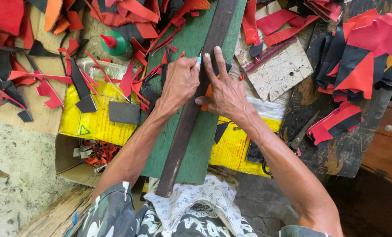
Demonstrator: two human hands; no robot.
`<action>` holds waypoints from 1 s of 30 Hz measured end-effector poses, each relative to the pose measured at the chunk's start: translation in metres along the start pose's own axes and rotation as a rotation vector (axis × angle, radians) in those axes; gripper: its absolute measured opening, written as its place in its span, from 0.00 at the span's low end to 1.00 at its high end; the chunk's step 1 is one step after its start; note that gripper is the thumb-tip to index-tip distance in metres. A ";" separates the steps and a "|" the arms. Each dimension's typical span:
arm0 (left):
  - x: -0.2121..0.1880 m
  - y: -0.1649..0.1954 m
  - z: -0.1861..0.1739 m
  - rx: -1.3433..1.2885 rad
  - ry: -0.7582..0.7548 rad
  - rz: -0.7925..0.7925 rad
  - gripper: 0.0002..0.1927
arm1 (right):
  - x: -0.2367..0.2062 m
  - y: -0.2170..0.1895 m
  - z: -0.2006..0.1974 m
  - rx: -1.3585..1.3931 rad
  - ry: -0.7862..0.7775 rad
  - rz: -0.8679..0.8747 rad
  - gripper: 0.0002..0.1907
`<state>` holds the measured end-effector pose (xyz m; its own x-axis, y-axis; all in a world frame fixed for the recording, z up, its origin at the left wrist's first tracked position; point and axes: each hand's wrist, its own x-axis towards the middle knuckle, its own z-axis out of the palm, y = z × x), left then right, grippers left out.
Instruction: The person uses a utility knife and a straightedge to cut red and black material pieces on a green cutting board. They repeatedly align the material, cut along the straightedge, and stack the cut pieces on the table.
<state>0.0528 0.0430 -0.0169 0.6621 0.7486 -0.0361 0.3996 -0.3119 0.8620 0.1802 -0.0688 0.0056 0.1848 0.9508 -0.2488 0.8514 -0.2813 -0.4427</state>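
The right hand (pixel 224 90) presses flat, fingers spread, on the long dark straightedge (pixel 191 109) lying along the green board (pixel 204 136), while the left hand (pixel 180 81), fisted around a small blue-tipped cutter (pixel 199 60), seems mid-cut along the straightedge's left edge at the far end, so the next move likely needs steady pressure.

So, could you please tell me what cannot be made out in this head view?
- Tool in the left hand: the fist hides all but a pale blue tip.
- Orange piece: mostly under the right hand and the dark strip.
- Strip's top end: cut off by the upper edge.
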 end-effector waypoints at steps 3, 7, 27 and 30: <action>-0.002 -0.001 -0.001 0.028 -0.020 0.030 0.10 | 0.000 0.000 0.001 -0.014 -0.022 -0.003 0.68; -0.011 0.000 0.000 0.011 -0.005 0.022 0.10 | 0.001 -0.001 0.001 -0.048 -0.009 0.000 0.68; -0.058 0.002 -0.010 0.039 -0.029 0.012 0.08 | 0.005 -0.008 0.008 -0.091 -0.030 0.009 0.67; -0.063 0.004 -0.011 0.035 -0.007 0.011 0.07 | 0.006 -0.006 0.007 -0.051 -0.044 0.040 0.66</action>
<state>0.0055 0.0009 -0.0057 0.6709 0.7409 -0.0299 0.4138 -0.3407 0.8442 0.1728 -0.0625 0.0004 0.1981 0.9319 -0.3037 0.8679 -0.3108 -0.3875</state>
